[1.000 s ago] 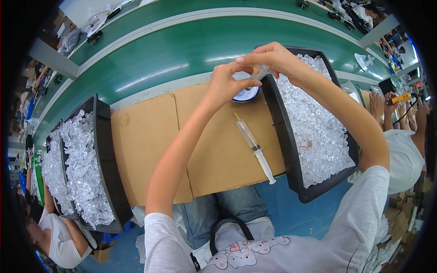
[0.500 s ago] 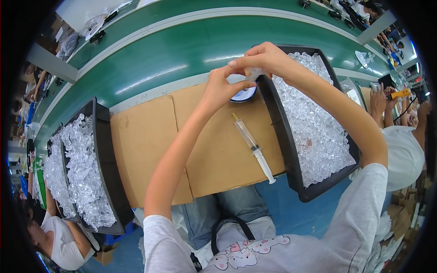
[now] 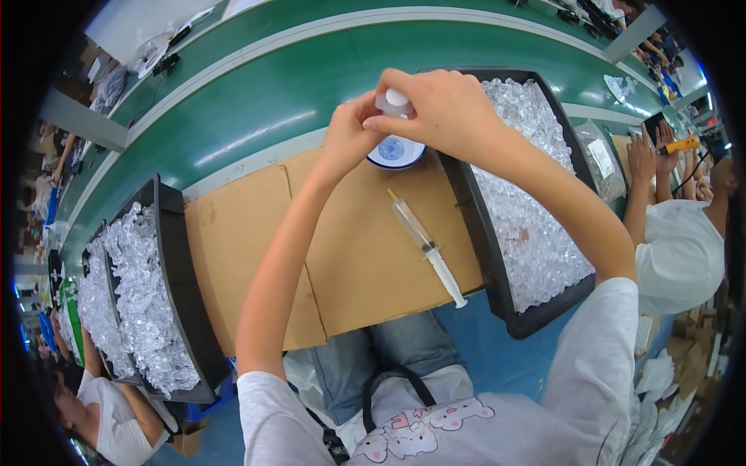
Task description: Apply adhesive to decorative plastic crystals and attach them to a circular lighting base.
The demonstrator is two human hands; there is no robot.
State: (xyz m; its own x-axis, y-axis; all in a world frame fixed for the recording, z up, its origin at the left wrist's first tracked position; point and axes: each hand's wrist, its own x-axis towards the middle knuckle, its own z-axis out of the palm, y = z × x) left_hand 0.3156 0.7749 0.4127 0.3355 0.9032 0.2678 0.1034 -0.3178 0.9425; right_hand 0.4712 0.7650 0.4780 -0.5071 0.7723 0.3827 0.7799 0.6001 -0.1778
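Note:
Above a small white bowl with a blue pattern [image 3: 396, 151], my two hands meet. My right hand [image 3: 435, 105] pinches a small translucent plastic container with a round white top [image 3: 397, 99]; its exact kind is unclear. Against its left side my left hand [image 3: 353, 132] is closed, its fingertips partly hidden behind the right hand. A syringe [image 3: 426, 247] with a yellowish tip and a white plunger lies slantwise on the cardboard sheet [image 3: 249, 241], nearer to me than the bowl.
Black bins of clear plastic pieces flank the cardboard: one bin [image 3: 497, 295] at right, others [image 3: 183, 287] at left. A clear bag with a white label [image 3: 602, 159] lies beyond the right bin. Co-workers sit on both sides. A green bench [image 3: 256, 116] runs behind.
Both hands have shifted slightly left. The right hand has turned, so the container's round white top now shows between its fingers. More of the bowl is uncovered.

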